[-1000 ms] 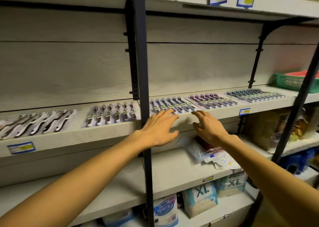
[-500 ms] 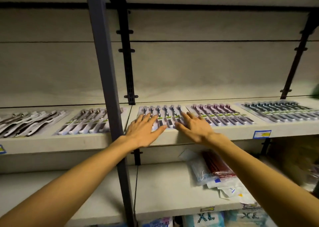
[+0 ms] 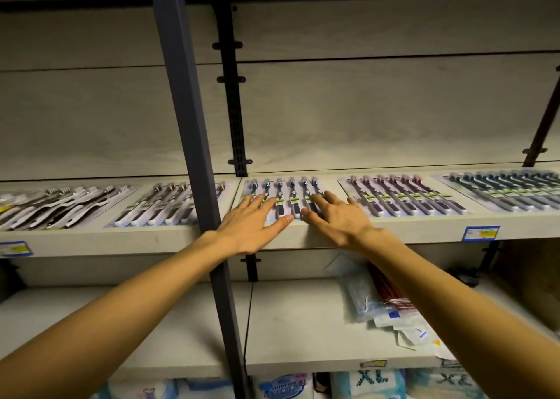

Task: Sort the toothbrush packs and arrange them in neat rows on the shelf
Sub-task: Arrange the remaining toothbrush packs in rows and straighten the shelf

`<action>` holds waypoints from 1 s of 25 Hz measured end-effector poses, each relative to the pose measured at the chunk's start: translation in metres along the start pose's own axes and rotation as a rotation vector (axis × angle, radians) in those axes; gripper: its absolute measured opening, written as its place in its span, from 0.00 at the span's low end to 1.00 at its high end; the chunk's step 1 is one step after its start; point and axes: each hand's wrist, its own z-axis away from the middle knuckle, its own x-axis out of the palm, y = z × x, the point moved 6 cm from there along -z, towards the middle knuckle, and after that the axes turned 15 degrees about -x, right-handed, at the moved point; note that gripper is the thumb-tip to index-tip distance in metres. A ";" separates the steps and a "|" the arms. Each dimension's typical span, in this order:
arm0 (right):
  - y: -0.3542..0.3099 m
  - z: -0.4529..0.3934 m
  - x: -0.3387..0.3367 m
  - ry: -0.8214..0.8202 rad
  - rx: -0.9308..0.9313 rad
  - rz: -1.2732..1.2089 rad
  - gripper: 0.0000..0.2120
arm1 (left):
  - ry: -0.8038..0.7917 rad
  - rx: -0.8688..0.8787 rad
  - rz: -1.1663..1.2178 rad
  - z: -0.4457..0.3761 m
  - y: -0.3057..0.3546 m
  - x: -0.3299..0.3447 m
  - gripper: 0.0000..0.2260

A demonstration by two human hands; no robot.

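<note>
A row of blue-handled toothbrush packs (image 3: 285,191) lies flat on the pale shelf (image 3: 409,227), just right of the dark upright post. My left hand (image 3: 250,227) rests palm down on the row's near left end, fingers spread. My right hand (image 3: 336,219) lies flat on its near right end, fingers apart. Neither hand grips a pack. To the right lie a purple row (image 3: 397,194) and a dark teal row (image 3: 509,191). Left of the post sit a white-handled row (image 3: 163,203) and a looser grey and white group (image 3: 57,206).
A dark metal post (image 3: 194,162) stands close in front, crossing my left forearm. Blue price tags (image 3: 480,233) sit on the shelf edge. On the shelf below lies a heap of plastic-wrapped items (image 3: 385,303). Blue and white bagged packs (image 3: 372,383) fill the bottom shelf.
Both hands have moved up from the shelf's front edge onto the near ends of the blue packs. My view has come closer to the shelf and shifted.
</note>
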 end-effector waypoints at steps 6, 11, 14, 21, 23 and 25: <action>-0.007 0.010 -0.002 -0.057 -0.007 0.036 0.49 | -0.039 0.017 -0.026 0.008 0.001 0.001 0.39; -0.020 0.022 -0.001 0.019 0.103 -0.002 0.34 | -0.074 0.050 -0.020 0.019 0.002 -0.003 0.39; -0.030 0.012 -0.007 0.046 0.093 -0.002 0.30 | -0.108 0.078 -0.040 0.022 0.002 -0.004 0.38; -0.040 -0.001 0.008 0.051 0.056 -0.051 0.27 | -0.075 0.127 -0.089 0.027 0.000 -0.003 0.38; -0.036 0.002 0.010 0.053 0.044 -0.053 0.27 | -0.063 0.144 -0.101 0.031 -0.001 -0.001 0.40; -0.037 0.005 0.010 0.052 0.023 -0.050 0.27 | -0.056 0.158 -0.091 0.035 -0.002 0.000 0.42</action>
